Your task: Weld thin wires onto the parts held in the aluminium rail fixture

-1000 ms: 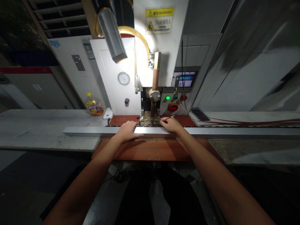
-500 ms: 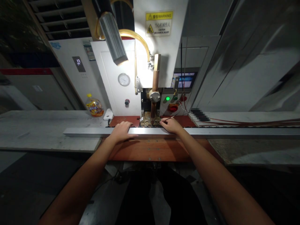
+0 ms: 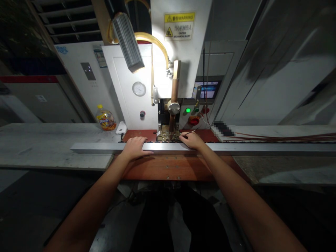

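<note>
A long silver metal bar lies crosswise in front of the machine. My left hand grips it left of the middle, fingers over the far side and thumb along the front face. Across the bar rests my right hand, its fingertips pinched on a thin brown wire beside the welding-type electrode. That copper-coloured upright rod comes down onto a brassy, worn metal block just behind the bar. The wire's tip is too small to make out.
A warning-labelled machine head and a lamp hang above. Behind stand a pressure gauge, a lit green button and a red switch. A yellow-capped bottle stands left; several brown wires lie right.
Both hands stay in almost the same places. My left hand has shifted very slightly left along the bar.
</note>
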### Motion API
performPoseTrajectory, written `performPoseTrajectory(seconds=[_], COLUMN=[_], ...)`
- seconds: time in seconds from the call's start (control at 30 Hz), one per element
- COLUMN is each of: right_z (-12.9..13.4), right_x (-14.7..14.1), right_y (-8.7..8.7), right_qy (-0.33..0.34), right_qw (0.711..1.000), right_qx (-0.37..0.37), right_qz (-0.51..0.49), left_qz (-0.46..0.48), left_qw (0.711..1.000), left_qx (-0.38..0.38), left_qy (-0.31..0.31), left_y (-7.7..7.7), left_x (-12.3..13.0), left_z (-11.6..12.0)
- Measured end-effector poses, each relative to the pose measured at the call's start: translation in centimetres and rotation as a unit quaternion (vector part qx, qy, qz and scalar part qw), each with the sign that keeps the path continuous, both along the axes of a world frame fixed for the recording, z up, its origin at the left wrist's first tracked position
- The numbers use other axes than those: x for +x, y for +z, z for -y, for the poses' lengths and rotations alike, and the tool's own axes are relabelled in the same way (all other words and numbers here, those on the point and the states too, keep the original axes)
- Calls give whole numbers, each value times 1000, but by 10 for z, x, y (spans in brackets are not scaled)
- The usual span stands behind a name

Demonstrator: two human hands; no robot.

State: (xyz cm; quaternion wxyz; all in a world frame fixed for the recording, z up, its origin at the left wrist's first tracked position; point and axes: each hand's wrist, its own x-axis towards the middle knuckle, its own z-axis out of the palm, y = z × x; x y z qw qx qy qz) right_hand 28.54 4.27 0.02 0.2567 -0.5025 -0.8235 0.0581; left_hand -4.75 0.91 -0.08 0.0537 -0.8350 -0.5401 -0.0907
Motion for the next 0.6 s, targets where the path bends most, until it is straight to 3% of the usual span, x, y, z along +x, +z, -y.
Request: performPoseTrajectory(seconds=[0.3, 0.6], right_z=[1, 2], right_x=[-1, -1], right_y=[1, 2], right_qy=[0, -10], right_qw=[1000, 1000], right_qx=[1, -6], right_qz=[0, 13], left_qz=[-3, -34], left_qw=[1000, 999], left_qx=[10, 15], left_qy=[-12, 12], left_y=[3, -4], left_x=[3, 1], left_z=[4, 1])
